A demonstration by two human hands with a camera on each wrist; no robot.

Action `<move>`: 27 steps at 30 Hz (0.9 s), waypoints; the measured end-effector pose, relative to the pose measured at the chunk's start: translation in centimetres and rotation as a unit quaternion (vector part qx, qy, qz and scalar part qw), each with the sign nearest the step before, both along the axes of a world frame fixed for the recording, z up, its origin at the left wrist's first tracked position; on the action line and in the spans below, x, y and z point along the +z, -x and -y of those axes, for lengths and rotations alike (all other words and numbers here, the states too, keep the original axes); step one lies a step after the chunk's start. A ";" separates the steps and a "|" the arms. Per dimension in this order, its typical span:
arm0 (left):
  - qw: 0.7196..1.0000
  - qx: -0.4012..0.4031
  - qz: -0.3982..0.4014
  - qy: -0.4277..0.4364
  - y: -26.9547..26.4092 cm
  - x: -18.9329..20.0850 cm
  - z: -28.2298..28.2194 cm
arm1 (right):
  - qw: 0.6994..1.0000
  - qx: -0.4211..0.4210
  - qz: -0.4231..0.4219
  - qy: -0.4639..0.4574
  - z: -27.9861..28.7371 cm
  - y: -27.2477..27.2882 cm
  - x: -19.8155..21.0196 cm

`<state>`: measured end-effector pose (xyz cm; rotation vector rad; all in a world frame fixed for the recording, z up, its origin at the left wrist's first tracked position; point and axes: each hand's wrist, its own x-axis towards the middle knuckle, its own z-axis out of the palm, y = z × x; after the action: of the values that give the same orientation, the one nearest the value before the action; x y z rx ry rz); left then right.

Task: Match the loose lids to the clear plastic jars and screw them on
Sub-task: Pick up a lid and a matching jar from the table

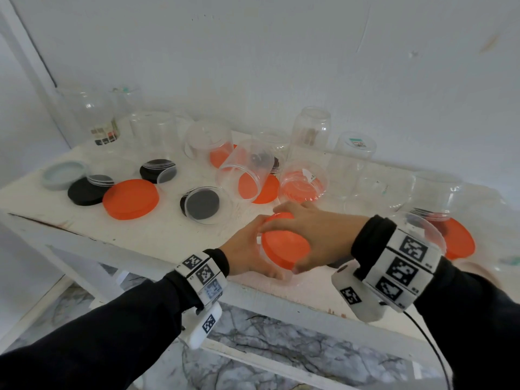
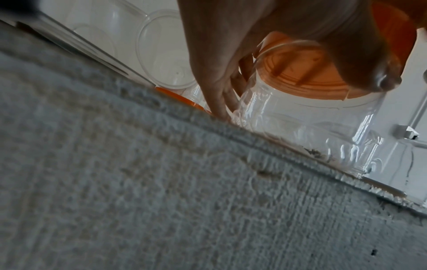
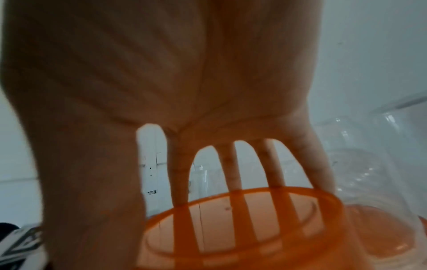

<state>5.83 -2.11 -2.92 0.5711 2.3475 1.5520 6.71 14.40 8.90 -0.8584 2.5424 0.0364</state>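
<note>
Near the table's front edge, an orange lid [image 1: 284, 246] sits on top of a clear plastic jar [image 2: 307, 127] that stands upright. My left hand [image 1: 247, 249] wraps around the jar's side, fingers and thumb curled on the clear wall. My right hand [image 1: 315, 235] spans the lid from above, its fingers [image 3: 180, 175] spread over the orange lid [image 3: 254, 228] and curled on its rim. Loose lids lie further back: a big orange lid [image 1: 129, 199], black lids [image 1: 85, 191], a grey lid [image 1: 63, 174].
Several clear jars stand or lie across the white table [image 1: 157, 235], some upside down along the back wall. A tipped jar [image 1: 244, 170] lies over another orange lid. A clear jar [image 1: 430, 226] on an orange lid [image 1: 458, 240] sits right behind my right wrist.
</note>
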 end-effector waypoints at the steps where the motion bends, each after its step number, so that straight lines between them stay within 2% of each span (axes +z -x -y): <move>1: 1.000 -0.001 -0.001 0.000 0.0 -0.1 0.0 | 1.000 -0.004 -0.005 0.003 0.0 0.1 -0.1; 5: 0.999 -0.007 0.040 -0.025 0.1 -0.1 0.2 | 0.988 -0.070 -0.132 -0.034 1.3 -0.5 -0.9; 6: 0.999 -0.005 0.039 -0.021 0.1 -0.1 0.4 | 0.986 -0.067 -0.141 -0.050 1.6 -0.4 -1.1; 11: 1.000 -0.005 -0.002 -0.004 0.0 0.2 0.0 | 0.999 -0.002 0.025 -0.036 0.3 0.5 0.7; 13: 1.000 -0.006 -0.003 -0.002 0.0 0.0 0.1 | 0.999 0.003 0.012 -0.033 0.5 0.5 0.6; 18: 0.998 -0.010 0.053 -0.015 0.2 -0.1 0.1 | 0.987 -0.066 -0.124 -0.073 1.6 -0.4 -0.4; 19: 0.999 -0.011 0.048 -0.005 0.2 0.0 0.1 | 0.988 -0.065 -0.122 -0.075 1.5 -0.3 -0.4; 23: 1.000 -0.013 0.006 -0.005 0.1 0.1 0.1 | 0.999 -0.026 0.004 -0.033 0.5 0.0 0.5; 24: 1.000 -0.013 0.003 -0.004 0.1 0.1 0.1 | 0.999 -0.020 0.011 -0.026 0.4 0.0 0.5; 27: 1.000 -0.018 0.016 -0.005 0.1 0.0 0.1 | 0.996 -0.062 -0.057 -0.014 1.0 -0.6 -0.3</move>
<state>5.68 -2.23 -2.87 0.5838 2.2947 1.5473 7.32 13.39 8.65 -0.7056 2.6909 0.0838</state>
